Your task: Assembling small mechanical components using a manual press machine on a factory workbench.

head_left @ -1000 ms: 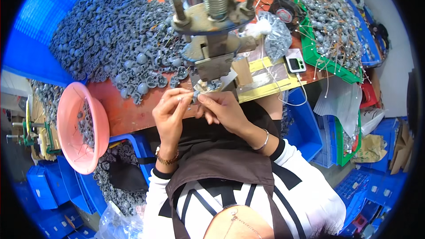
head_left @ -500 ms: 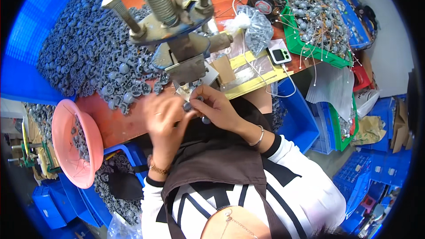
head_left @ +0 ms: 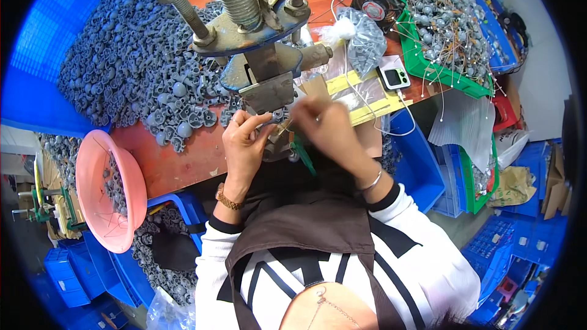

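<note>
My left hand (head_left: pixel 243 145) is closed in a pinch at the front of a metal press (head_left: pixel 263 76). A small grey plastic part (head_left: pixel 278 115) shows at its fingertips, just below the press's steel block; most of it is hidden. My right hand (head_left: pixel 327 127) is smeared by motion to the right of the press, so its fingers cannot be made out. Below and between the hands, a green strip-like piece (head_left: pixel 302 157) slants down over my dark apron (head_left: pixel 299 229).
A big heap of grey plastic parts (head_left: pixel 134 55) covers the table's left side, by a blue bin (head_left: pixel 30 98). A pink basin (head_left: pixel 137 189) stands front left. On the right are a small white device (head_left: pixel 393 76) on a cable, a fan (head_left: pixel 373 7) and a green tray (head_left: pixel 422 67) of wired parts.
My hands were together below the press. The left hand has risen to the press jaw and pinches there; the right has moved right, away from it. The green piece has come into sight.
</note>
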Demonstrator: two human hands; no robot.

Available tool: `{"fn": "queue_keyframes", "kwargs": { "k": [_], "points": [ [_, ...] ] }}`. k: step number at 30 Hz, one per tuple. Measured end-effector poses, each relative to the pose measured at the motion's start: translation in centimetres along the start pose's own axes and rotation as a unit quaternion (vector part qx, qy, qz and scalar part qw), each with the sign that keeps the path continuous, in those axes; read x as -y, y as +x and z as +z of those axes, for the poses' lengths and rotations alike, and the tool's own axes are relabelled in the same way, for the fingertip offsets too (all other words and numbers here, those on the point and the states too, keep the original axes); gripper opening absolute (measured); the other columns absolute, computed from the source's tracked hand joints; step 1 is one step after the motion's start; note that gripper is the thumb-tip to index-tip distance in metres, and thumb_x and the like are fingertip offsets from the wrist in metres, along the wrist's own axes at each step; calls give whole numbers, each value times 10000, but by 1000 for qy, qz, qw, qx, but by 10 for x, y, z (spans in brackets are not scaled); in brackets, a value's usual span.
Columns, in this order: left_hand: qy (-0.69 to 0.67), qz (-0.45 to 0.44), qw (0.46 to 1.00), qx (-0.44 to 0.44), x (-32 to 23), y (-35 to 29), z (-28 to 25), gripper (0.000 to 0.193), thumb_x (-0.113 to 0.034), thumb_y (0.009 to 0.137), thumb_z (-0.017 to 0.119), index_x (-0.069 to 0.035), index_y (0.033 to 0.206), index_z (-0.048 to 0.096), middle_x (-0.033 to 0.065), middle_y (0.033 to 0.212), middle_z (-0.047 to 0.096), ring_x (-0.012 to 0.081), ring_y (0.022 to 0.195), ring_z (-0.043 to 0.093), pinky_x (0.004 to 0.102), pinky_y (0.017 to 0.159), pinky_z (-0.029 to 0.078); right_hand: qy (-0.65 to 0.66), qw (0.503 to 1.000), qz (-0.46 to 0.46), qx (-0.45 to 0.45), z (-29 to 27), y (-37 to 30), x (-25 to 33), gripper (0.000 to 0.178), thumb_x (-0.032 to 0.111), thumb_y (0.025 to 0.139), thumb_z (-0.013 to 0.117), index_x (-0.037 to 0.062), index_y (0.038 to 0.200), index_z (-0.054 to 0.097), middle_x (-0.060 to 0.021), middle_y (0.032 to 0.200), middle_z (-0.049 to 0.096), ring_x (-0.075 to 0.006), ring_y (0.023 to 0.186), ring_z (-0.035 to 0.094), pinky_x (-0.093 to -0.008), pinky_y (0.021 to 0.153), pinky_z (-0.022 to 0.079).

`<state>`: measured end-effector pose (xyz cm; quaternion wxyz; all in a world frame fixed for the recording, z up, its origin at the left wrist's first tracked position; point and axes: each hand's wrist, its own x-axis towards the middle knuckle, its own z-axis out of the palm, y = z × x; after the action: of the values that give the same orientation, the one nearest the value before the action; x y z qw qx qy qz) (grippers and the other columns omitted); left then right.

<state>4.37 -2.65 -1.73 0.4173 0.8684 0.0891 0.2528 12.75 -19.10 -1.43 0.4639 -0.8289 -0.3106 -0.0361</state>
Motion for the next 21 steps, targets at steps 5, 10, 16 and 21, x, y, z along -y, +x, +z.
{"fn": "queue_keyframes", "kwargs": {
  "k": [5, 10, 16, 21],
  "points": [
    [85, 35, 996, 13, -18, 3, 5, 201, -77, 705, 756, -81, 897, 700, 60, 689, 477, 191, 562, 468, 325, 533, 393, 396, 917, 39, -7, -53, 133, -20, 190, 149, 925, 545, -22, 980, 608, -89, 927, 666, -129, 857, 619, -267, 756, 476],
    [66, -28, 997, -12, -14, -5, 9, 189, -93, 713, 747, -87, 895, 698, 71, 707, 496, 219, 579, 504, 356, 547, 409, 364, 913, -145, -114, -69, 125, 60, 357, 195, 922, 573, -41, 1183, 514, -88, 1039, 635, -149, 891, 604, -274, 762, 482],
    [102, -3, 995, 14, -18, -3, 5, 154, -110, 754, 732, -60, 889, 677, 67, 713, 521, 191, 597, 493, 308, 543, 392, 155, 907, -381, -85, -74, 1, 37, 277, 174, 698, 815, 65, 817, 590, -64, 719, 615, -242, 681, 609, -392, 754, 493],
    [297, 28, 951, 77, -15, -17, -19, 189, -206, 854, 647, -21, 886, 662, 64, 645, 568, 170, 510, 504, 283, 498, 406, 4, 951, -282, -129, -116, 59, 43, 294, 71, 698, 775, 27, 956, 642, -93, 917, 658, -176, 822, 622, -296, 738, 494]
  ]
}}
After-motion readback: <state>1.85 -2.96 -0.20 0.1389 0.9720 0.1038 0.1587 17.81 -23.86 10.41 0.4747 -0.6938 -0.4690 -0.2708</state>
